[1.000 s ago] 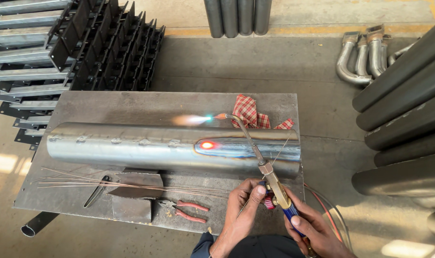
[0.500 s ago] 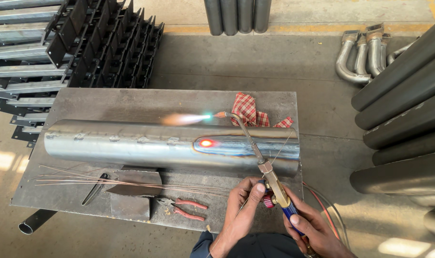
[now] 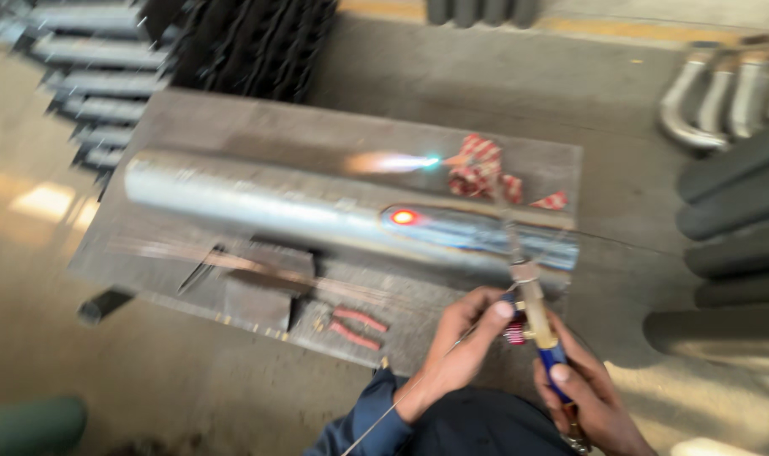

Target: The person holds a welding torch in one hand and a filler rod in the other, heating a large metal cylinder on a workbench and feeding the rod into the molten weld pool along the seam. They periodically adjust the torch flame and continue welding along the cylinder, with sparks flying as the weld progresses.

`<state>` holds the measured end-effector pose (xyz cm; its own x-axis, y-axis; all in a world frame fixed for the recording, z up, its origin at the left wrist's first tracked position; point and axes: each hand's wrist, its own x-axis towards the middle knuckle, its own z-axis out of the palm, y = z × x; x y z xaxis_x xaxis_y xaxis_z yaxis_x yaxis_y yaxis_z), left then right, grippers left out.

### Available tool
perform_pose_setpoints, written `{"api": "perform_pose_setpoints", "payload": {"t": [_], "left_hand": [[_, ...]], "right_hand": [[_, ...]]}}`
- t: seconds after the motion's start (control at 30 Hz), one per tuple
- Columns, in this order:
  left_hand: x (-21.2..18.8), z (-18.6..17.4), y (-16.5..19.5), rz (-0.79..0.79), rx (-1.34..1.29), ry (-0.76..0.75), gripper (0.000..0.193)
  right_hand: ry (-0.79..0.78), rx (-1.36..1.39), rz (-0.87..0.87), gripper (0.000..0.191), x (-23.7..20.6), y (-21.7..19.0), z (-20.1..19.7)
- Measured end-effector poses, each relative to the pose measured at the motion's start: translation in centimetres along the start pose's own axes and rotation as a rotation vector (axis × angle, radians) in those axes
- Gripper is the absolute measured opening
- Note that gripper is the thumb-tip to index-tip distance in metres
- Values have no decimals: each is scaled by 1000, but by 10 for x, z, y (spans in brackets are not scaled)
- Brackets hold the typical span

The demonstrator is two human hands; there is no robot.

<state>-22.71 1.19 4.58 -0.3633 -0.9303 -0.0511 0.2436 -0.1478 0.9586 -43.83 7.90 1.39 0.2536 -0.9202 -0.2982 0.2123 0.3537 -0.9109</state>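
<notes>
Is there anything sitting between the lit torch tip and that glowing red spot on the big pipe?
Nothing visible. The torch, held in the right hand, points its flame past the far side of the pipe. Only bare pipe lies before the glowing spot; the checked cloth sits behind.

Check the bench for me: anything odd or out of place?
Yes: the lit torch in the right hand throws its flame past the steel pipe, right beside a red checked cloth. A spot on the pipe glows red.

Lit gas torch (image 3: 532, 308) — flame over the steel pipe (image 3: 317, 211), one spot glowing red.
</notes>
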Motion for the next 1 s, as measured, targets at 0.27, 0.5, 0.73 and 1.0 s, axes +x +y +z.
{"api": "perform_pose_setpoints", "payload": {"t": [0.27, 0.5, 0.73, 1.0], "left_hand": [[-2, -13, -7, -24, -38, -15, 40], [-1, -16, -17, -21, -91, -16, 42], [-5, -22, -10, -23, -131, -10, 41], [-86, -92, 55, -116, 151, 212, 29]], "right_hand": [[46, 47, -22, 81, 2, 0, 18], [-33, 107, -93, 81, 4, 10, 12], [-71, 133, -111, 82, 5, 22, 4], [30, -78, -67, 78, 11, 16, -5]]}}
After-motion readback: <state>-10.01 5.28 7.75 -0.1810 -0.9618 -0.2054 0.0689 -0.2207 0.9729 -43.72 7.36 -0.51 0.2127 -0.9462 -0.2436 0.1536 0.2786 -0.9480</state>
